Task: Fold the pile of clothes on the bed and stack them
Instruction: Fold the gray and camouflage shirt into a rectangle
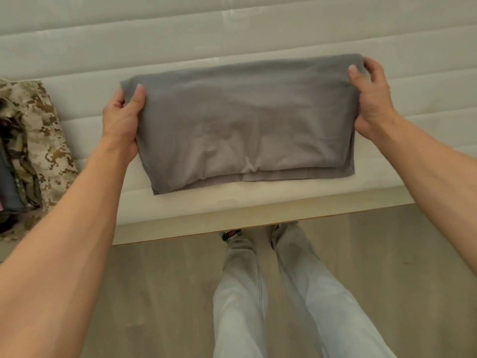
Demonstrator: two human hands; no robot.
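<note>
Two hands, left hand (121,120) and right hand (371,99), pinch a half-folded grey garment (245,130) on the bed (232,29); unfolded camouflage pile (38,140) waits at nine o'clock.

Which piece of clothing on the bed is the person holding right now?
The plain grey garment, gripped at its far corners by both hands. The camouflage one lies untouched in the pile at the left.

White quilted mattress (258,29) with horizontal stitched channels spans the upper frame. Its near edge sits on a pale wooden bed frame (196,229). Light wood-look plank floor (160,306) below. Lighting soft, even.
</note>
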